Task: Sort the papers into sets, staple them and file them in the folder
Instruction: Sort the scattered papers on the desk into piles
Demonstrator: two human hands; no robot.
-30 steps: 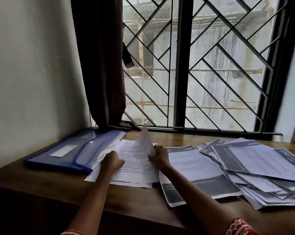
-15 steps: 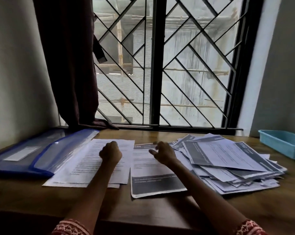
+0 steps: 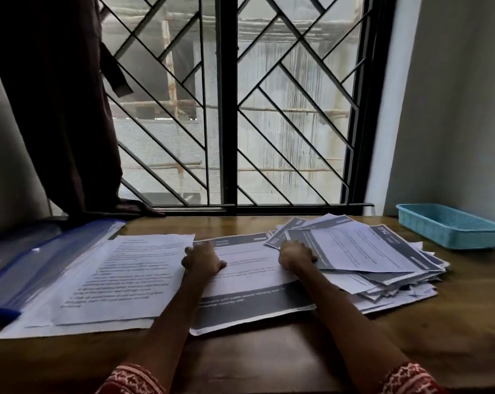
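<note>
The papers lie spread across the wooden table (image 3: 269, 356) in three groups, and I have both hands on them. Nearest me, my patterned red sleeves (image 3: 408, 379) sit at the table's front edge and my forearms reach forward over the wood. Between them lies the dark-banded sheet (image 3: 249, 305), white in its upper part with a broad dark strip along its near edge. My left hand (image 3: 202, 258) rests on the far left part of this sheet, fingers curled under and the thumb out flat on the paper; I cannot tell whether it has pinched an edge or only presses down. My right hand (image 3: 296, 255) sits at the sheet's far right corner, where the loose pile (image 3: 377, 260) begins, its fingers bent onto the near-left edge of the pile's top page; whether it has a page in its grip I cannot tell either.

To my left, just beside the banded sheet, is a stack of plain text pages (image 3: 121, 280), their left side lying over the blue plastic folder (image 3: 41, 265), which sits at the table's left end. The loose pile fans out untidily to my right. Further right, apart from the pile, stands a turquoise tray (image 3: 451, 226). Beyond everything, the barred window (image 3: 229, 109) and a dark curtain (image 3: 58, 109) on its left.
</note>
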